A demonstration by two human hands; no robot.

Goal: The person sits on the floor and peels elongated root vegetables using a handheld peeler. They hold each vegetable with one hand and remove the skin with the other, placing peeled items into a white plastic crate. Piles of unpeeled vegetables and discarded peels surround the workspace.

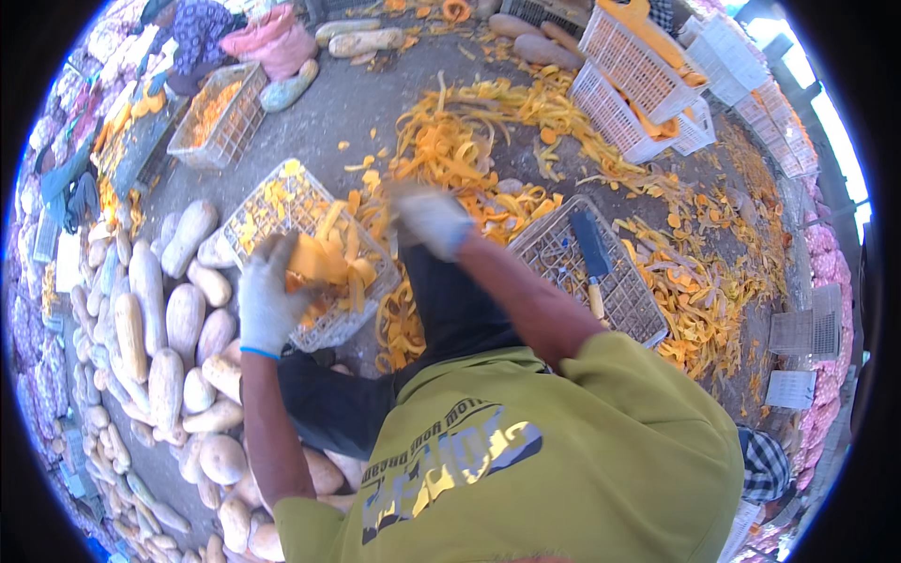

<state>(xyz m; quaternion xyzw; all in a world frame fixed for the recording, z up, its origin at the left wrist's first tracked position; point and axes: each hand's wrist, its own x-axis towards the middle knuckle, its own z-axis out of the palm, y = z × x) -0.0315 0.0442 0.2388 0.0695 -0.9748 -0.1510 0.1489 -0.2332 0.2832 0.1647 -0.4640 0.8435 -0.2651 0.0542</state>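
Gloved in pale knit with a blue cuff, my left hand (271,292) holds a piece of peeled orange squash (314,260) above an upturned plastic crate (278,200). Orange peel strips and small chips lie on that crate. My right hand (429,214), also gloved, is blurred and raised to the right of the crate, near a heap of peelings (450,151); whether it holds anything is unclear. Right of my legs, a broad-bladed knife (590,243) with a wooden handle lies on a second crate (637,320).
Many unpeeled squashes (165,387) cover the floor at left. Peelings (711,302) spread at right. Stacked white crates (637,74) hold orange squash at upper right. A crate of orange pieces (215,116) and a person (200,39) are at upper left.
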